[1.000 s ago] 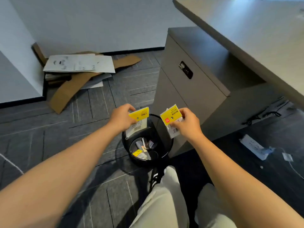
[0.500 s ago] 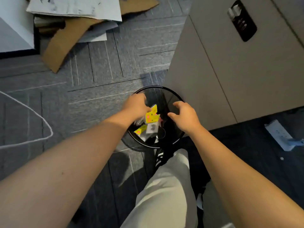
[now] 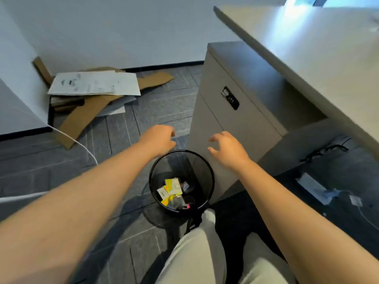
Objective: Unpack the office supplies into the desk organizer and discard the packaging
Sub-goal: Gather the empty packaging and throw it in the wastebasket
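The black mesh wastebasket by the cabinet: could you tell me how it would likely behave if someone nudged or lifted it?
The wastebasket looks like thin see-through mesh, so it is probably light. Only a few packaging cards lie at its bottom, so a nudge would likely slide it across the floor, and a push near the rim might tip it. Its round rim suggests it would roll once on its side.

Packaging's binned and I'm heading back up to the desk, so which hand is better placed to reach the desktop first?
Probably the right hand: it is empty, fingers relaxed, on the side of the desk. The left hand, also empty, hangs beyond the wastebasket, farther from the desk.
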Tool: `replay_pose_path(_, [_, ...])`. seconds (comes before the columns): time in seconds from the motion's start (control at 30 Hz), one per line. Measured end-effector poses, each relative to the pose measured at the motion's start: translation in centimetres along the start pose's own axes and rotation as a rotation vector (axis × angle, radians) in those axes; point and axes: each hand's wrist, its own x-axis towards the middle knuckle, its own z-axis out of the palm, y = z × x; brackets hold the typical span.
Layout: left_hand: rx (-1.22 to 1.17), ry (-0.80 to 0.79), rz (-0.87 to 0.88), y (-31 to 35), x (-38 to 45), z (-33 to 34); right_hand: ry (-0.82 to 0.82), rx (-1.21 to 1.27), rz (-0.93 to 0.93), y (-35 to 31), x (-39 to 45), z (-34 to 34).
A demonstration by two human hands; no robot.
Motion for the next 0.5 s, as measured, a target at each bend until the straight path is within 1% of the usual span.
replay_pose_path(0.13, [0.061,0.144,0.113,2.8,-3.6,-5.5,0.139,-0.043,-0.047,-2.2,-3.7,-5.7])
replay_pose_path(0.27, [0.08,0.295,0.264,7.4,-6.9,-10.3,0.328,-0.087,-0.092,-3.2,-8.0,-11.7])
replay_pose_path(0.37, [0.087,0.356,0.379,12.3,-8.5,-12.3,0.442,-0.106,-0.066,-1.7,-11.5,-15.5])
replay_pose_path(0.5, [0.085,0.38,0.52,19.9,-9.1,-12.3,0.567,-0.109,0.072,3.5,-15.8,-18.8])
